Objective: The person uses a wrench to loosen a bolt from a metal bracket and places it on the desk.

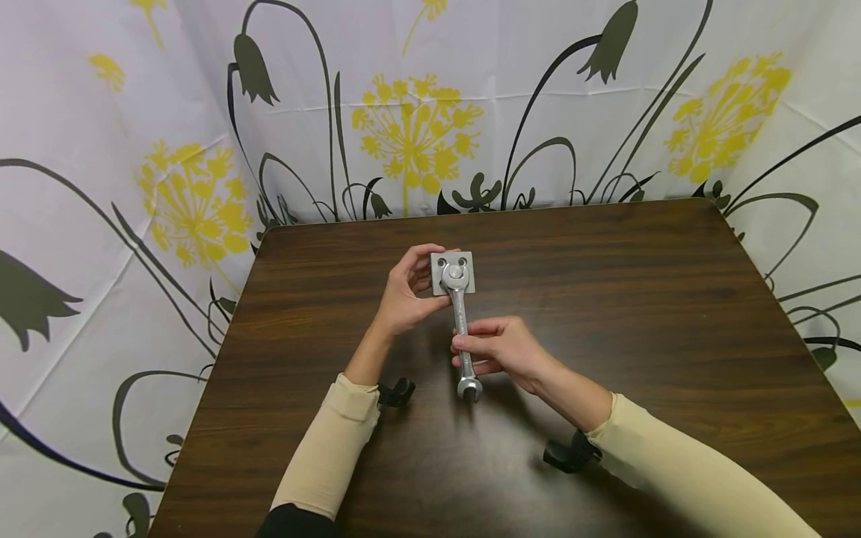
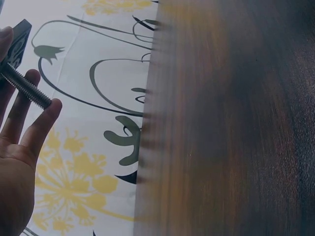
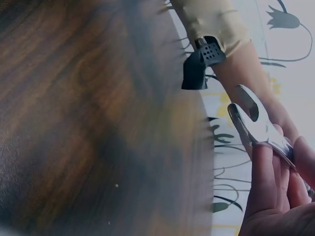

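My left hand (image 1: 403, 297) grips a square grey metal plate (image 1: 436, 287) by its left side, with the thumb below and fingers behind. Holes show near the plate's upper corners. Through the plate goes a bolt (image 2: 30, 89); its long threaded shank sticks out behind, close to the fingertips in the left wrist view. At the front, the upper end of a shiny wrench (image 1: 460, 310) sits at the bolt head (image 1: 455, 271). Fingers and thumb of my right hand (image 1: 507, 347) pinch the wrench's handle. Its forked open end (image 3: 251, 120) points down toward me.
Both hands work above a dark wood-grain table (image 1: 605, 314). A white curtain (image 1: 303, 112) with yellow and grey flower prints hangs behind and beside it. Black wrist-worn cameras (image 1: 568, 454) jut out from under both forearms.
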The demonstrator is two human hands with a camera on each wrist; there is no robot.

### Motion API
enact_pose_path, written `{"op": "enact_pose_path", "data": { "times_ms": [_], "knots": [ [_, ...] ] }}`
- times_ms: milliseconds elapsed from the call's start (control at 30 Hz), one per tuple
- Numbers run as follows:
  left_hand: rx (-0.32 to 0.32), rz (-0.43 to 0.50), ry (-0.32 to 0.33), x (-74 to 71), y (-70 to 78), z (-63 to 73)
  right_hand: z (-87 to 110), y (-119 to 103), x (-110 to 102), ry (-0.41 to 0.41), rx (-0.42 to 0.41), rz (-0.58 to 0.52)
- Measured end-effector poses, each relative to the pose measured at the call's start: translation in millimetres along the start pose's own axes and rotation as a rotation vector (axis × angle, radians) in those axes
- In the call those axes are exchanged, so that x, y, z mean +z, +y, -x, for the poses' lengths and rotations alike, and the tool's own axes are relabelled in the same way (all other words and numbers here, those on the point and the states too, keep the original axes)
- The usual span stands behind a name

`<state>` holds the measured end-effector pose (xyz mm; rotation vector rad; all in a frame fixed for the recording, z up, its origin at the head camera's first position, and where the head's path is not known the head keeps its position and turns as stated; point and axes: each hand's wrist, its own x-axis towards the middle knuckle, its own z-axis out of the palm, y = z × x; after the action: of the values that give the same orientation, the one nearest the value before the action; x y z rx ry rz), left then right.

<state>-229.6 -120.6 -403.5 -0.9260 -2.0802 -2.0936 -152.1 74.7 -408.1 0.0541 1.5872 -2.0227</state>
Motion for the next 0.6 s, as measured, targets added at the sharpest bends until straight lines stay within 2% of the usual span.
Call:
{"op": "enact_pose_path", "data": {
  "times_ms": [200, 433, 600],
  "knots": [
    [0.003, 0.014, -0.02, -1.1, -0.3, -0.4, 3.0, -2.0, -6.6, 0.0, 0.009, 0.072],
    [0.0, -0.01, -0.031, -6.9, -23.2, 0.2, 4.5, 0.7, -19.6, -0.001, -0.039, 0.147],
    [0.019, 0.007, -0.045, -6.9, -26.1, -0.5, 3.5, -4.5, -24.3, -0.001, -0.063, 0.19]
  ]
}}
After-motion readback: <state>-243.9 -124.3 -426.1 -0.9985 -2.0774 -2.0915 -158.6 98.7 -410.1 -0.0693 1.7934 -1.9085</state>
